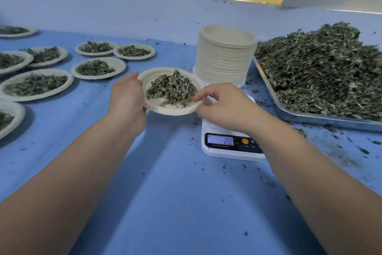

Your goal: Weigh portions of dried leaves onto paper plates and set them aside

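Note:
A paper plate (157, 106) with a heap of dried leaves (171, 89) hangs just left of the white scale (217, 151), above the blue table. My left hand (128, 99) grips the plate's left rim. My right hand (225, 106) pinches its right rim, over the scale's platform. The scale's display (221, 141) reads 20. A tall stack of empty paper plates (225, 56) stands behind the scale. A metal tray (293, 116) at the right holds a big pile of dried leaves (322, 68).
Several filled paper plates (37, 84) lie spread over the left side of the blue table (165, 192). Leaf crumbs (339, 147) are scattered around the scale and in front of the tray. A pale wall runs along the back.

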